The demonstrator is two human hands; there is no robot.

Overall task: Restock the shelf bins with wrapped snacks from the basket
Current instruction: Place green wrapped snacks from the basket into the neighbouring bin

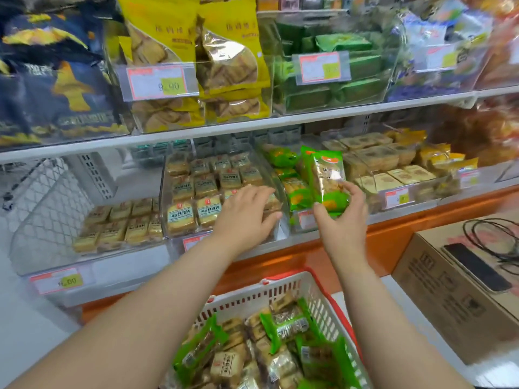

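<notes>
My right hand (341,220) pinches a green pack (327,179), upright, just in front of the green bin (283,189). Left hand (247,213) spread on tan packs (196,192) left of it.

price tags (160,82) blurred, basket (283,290) cut off below

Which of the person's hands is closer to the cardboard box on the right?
Right. The right hand, holding a green-wrapped snack, is left of the cardboard box. The left hand rests on a clear bin farther left.

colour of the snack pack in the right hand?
Green wrapper with a clear window showing tan snack inside, pinched by the right hand. Head view, the only one.
</notes>
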